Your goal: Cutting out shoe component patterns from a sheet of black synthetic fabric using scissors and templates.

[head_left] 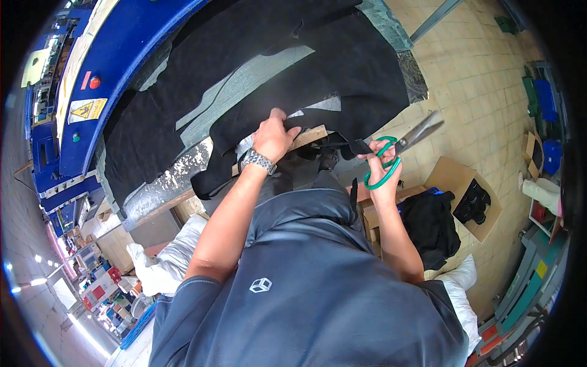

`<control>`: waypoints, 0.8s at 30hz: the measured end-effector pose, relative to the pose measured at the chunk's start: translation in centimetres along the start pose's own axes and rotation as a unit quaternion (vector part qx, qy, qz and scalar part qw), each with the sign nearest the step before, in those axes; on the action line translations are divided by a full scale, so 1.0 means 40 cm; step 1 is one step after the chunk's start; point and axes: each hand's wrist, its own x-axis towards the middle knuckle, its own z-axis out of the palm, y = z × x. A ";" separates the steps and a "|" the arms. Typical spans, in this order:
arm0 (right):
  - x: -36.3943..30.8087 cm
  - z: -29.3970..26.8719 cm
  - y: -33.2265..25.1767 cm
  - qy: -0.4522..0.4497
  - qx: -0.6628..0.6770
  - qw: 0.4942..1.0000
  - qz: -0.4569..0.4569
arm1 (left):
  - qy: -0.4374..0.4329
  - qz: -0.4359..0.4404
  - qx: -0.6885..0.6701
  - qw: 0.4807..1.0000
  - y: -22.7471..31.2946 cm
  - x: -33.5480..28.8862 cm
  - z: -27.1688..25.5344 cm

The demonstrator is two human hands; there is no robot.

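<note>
Green-handled scissors (pixel 402 142) clasped in right hand (pixel 383 168), blades (pixel 420 130) jutting forward; left hand (pixel 273 140) on black sheet (pixel 367 82) (pinching or not, cannot tell).

A blue machine (pixel 131 40) curved along the left, a red button (pixel 95 82) above the yellow warning label (pixel 87 110) on its face. To the right, I saw an open cardboard box (pixel 448 172) on the tiled floor (pixel 474 104); white bundles (pixel 177 248) slumped on either side, and blue containers (pixel 544 101) stood along the far edge.
</note>
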 end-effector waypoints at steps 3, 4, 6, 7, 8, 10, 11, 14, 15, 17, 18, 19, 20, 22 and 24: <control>-0.015 -0.006 0.001 0.004 0.023 1.000 -0.011 | 0.040 0.089 0.027 0.995 0.040 0.002 -0.003; -0.024 -0.012 0.000 -0.011 0.008 1.000 0.002 | 0.063 0.143 0.033 0.987 0.062 -0.005 -0.011; -0.048 -0.035 0.011 -0.037 -0.009 0.999 0.027 | 0.087 0.218 0.055 0.970 0.089 -0.009 0.004; -0.060 -0.049 0.023 -0.036 -0.007 0.999 0.024 | 0.073 0.220 0.068 0.970 0.110 -0.008 0.010; -0.074 -0.061 0.034 -0.050 -0.023 0.998 0.043 | 0.061 0.214 0.083 0.971 0.121 -0.003 0.024; -0.095 -0.066 0.046 -0.068 -0.048 0.995 0.057 | 0.043 0.205 0.076 0.975 0.140 0.004 0.051; -0.096 -0.066 0.045 -0.066 -0.048 0.995 0.058 | 0.041 0.206 0.077 0.975 0.143 0.011 0.057; -0.080 -0.060 0.057 -0.063 -0.053 0.996 0.036 | -0.002 0.226 0.124 0.966 0.163 0.023 0.060; -0.079 -0.066 0.056 -0.058 -0.053 0.996 0.038 | -0.007 0.228 0.125 0.966 0.170 0.026 0.056; -0.066 -0.053 0.025 -0.047 -0.113 0.991 0.052 | 0.004 0.279 0.073 0.958 0.183 0.048 0.030; -0.066 -0.048 0.014 -0.030 -0.152 0.986 0.054 | -0.030 0.266 0.066 0.961 0.191 0.057 0.007; -0.069 -0.056 0.011 -0.028 -0.150 0.987 0.054 | -0.060 0.286 0.039 0.956 0.191 0.069 -0.017; -0.079 -0.069 0.007 -0.032 -0.238 0.971 0.002 | -0.089 0.297 0.006 0.951 0.194 0.077 -0.029; -0.102 -0.073 -0.026 -0.075 -0.254 0.964 -0.038 | -0.117 0.308 -0.025 0.944 0.197 0.080 -0.044; -0.128 -0.092 -0.017 -0.175 -0.084 0.974 0.115 | -0.211 0.207 -0.094 0.951 0.195 0.079 -0.053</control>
